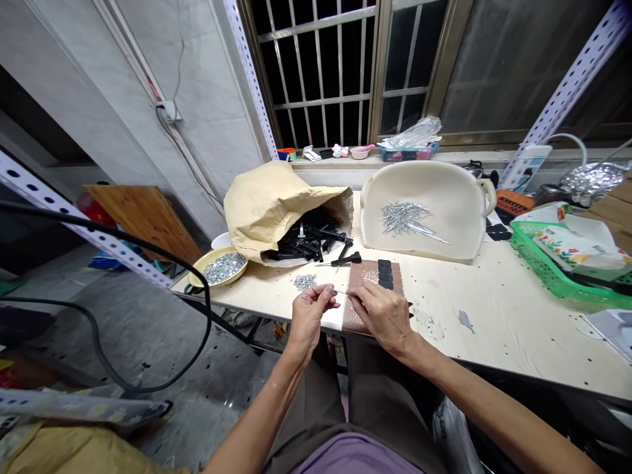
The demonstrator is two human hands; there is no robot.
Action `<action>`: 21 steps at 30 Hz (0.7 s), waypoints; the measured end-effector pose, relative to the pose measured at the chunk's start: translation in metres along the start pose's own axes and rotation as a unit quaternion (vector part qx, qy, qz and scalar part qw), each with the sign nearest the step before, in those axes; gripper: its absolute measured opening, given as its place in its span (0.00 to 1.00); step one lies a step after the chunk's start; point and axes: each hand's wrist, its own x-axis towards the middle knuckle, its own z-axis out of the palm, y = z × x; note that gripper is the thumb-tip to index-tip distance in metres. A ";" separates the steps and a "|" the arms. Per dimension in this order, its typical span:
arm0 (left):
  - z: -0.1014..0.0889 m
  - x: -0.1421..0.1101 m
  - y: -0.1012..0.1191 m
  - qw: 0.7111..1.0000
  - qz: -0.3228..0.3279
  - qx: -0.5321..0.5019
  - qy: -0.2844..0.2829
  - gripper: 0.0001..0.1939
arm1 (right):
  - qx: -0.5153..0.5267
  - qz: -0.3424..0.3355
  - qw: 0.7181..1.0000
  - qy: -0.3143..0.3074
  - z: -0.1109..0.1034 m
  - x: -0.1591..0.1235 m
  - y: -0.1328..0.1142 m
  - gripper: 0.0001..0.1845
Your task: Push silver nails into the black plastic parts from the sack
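I judge the thin, silvery metal rod [342, 292], pinched by left fingers [326, 295] and right fingers [358, 295], light, stiff, best held near its ends.

From where I stand, I can read no words, numbers or brands; any print on the orange box [514, 203] is too small.

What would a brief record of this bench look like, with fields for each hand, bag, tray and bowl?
left hand: pinches one end of a thin metal rod
right hand: closed at the rod's other end, over the brown mat
paper bag: mouth open, black parts inside
cream tray: holds piled metal rods
yellow bowl: holds small metal pieces
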 end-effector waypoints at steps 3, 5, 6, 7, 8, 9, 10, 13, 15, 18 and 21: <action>-0.001 0.000 -0.001 1.000 0.003 0.009 -0.008 0.15 | -0.027 0.011 1.000 -0.005 0.000 0.000 -0.003 0.11; -0.002 0.000 -0.003 1.000 0.007 0.016 -0.010 0.15 | -0.036 0.018 0.999 -0.017 0.001 -0.001 -0.004 0.12; -0.002 0.000 -0.005 1.000 0.009 0.022 -0.011 0.14 | -0.038 0.022 0.999 -0.025 0.002 -0.002 -0.005 0.12; -0.003 0.000 -0.006 0.999 0.011 0.028 -0.010 0.14 | -0.039 0.028 0.998 -0.034 0.003 -0.003 -0.006 0.12; -0.004 0.000 -0.007 0.999 0.015 0.036 -0.009 0.14 | -0.036 0.038 0.998 -0.043 0.004 -0.004 -0.006 0.13; -0.004 0.000 -0.009 0.999 0.021 0.044 -0.007 0.14 | -0.026 0.051 0.997 -0.054 0.005 -0.006 -0.006 0.12; -0.005 0.001 -0.010 0.998 0.027 0.051 -0.005 0.13 | -0.007 0.069 0.995 -0.065 0.006 -0.006 -0.006 0.12; -0.006 0.003 -0.011 0.997 0.040 0.063 -0.003 0.13 | 0.090 0.127 0.982 -0.105 0.009 -0.007 -0.003 0.11; -0.006 0.004 -0.011 0.997 0.027 0.065 -0.012 0.13 | 0.140 0.150 0.971 -0.121 0.011 -0.006 -0.001 0.11; -0.007 0.006 -0.012 0.997 0.005 0.067 -0.029 0.14 | 0.135 0.149 0.973 -0.115 0.013 -0.006 0.002 0.11; -0.007 0.008 -0.015 0.998 -0.005 0.052 -0.034 0.14 | 0.045 0.101 0.991 -0.075 0.015 -0.008 0.001 0.13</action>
